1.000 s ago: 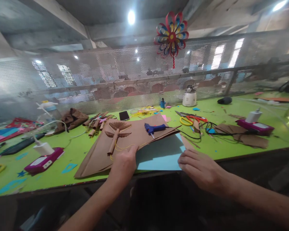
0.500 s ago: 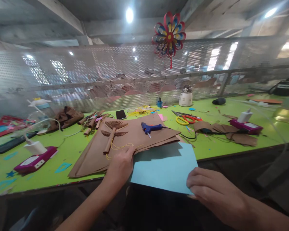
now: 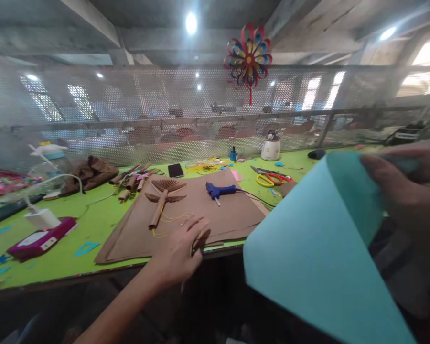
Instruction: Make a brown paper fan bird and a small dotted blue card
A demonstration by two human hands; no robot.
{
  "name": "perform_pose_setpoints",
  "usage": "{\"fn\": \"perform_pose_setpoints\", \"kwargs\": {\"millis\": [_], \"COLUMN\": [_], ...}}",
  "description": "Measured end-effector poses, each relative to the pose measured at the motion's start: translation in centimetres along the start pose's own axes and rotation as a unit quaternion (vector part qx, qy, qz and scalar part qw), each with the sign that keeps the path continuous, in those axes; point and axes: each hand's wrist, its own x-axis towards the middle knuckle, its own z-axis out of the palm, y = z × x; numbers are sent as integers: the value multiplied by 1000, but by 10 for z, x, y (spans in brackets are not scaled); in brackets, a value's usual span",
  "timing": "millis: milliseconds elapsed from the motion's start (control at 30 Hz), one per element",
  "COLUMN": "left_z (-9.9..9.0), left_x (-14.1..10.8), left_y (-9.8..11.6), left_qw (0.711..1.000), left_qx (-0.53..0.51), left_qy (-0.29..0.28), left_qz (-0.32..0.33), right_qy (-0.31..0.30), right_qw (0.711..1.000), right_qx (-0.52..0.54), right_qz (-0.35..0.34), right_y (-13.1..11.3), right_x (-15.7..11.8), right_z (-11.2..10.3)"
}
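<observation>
My right hand (image 3: 408, 196), blurred, grips a light blue sheet of paper (image 3: 308, 258) by its upper right corner. The sheet bends and hangs in front of the table's edge. My left hand (image 3: 182, 243) lies on the near edge of a stack of brown paper (image 3: 232, 220), its fingers loosely bent and its thumb apart. On that stack are a brown paper figure (image 3: 161, 205) with a pleated fan top and yellow string (image 3: 181, 217), and a blue glue gun (image 3: 220, 190) with a black cord.
Scissors (image 3: 268, 179) with yellow and red handles lie behind the stack. A phone (image 3: 175, 170), rolled brown paper pieces (image 3: 132, 181) and a white bottle (image 3: 271, 145) stand or lie farther back. A purple power strip (image 3: 43, 239) with a charger sits at left on the green table (image 3: 111, 220).
The blue sheet has come out from under the brown stack and up to the right with my right hand. My left hand has let the stack's edge down flat.
</observation>
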Motion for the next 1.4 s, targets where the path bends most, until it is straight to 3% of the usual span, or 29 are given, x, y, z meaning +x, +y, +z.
{"fn": "perform_pose_setpoints", "kwargs": {"millis": [33, 67, 200, 300, 367, 433, 500, 567, 667, 800, 867, 967, 1067, 1233, 1400], "left_z": [-3, -6, -21, -34, -41, -47, -52, -54, -51, -29, -16, -4, -5, -12, -8], "left_x": [-1, -2, 6, 23, 37, 50, 60, 64, 59, 43, 33, 17, 5, -1, -3], "left_y": [5, 10, 34, 50, 57, 59, 59, 57, 50, 18, -6, -37, -50, -43, -34], "left_qw": [998, 993, 949, 925, 921, 928, 935, 939, 941, 953, 958, 966, 972, 973, 974], "left_qx": [-56, -121, -311, -376, -368, -292, -202, -148, -100, -86, -81, -127, -164, -198, -219], "left_qy": [-7, -11, -5, 49, 125, 230, 290, 287, 229, 159, 136, 134, 125, 112, 58], "left_qz": [0, -6, -47, -7, -1, -1, 37, 117, 227, 245, 240, 180, 116, 44, 22], "right_qy": [61, 50, -89, -178, -216, -246, -271, -292, -294, -306, -338, -390, -431, -457, -480], "right_qw": [998, 998, 983, 957, 943, 930, 916, 902, 895, 887, 863, 829, 817, 835, 829], "right_qx": [-17, -14, 53, 91, 106, 127, 151, 167, 172, 138, 144, 172, 172, 181, 250], "right_qz": [11, -23, -152, -211, -230, -241, -254, -272, -289, -318, -346, -364, -342, -249, -139], "right_y": [-16, -32, -74, -94, -107, -119, -129, -134, -139, -149, -152, -145, -121, -70, -36], "right_x": [8, 16, 38, 48, 53, 58, 62, 63, 48, -3, -31, -63, -82, -100, -94], "right_z": [5, 11, 31, 40, 42, 41, 41, 42, 49, 65, 72, 77, 80, 85, 86]}}
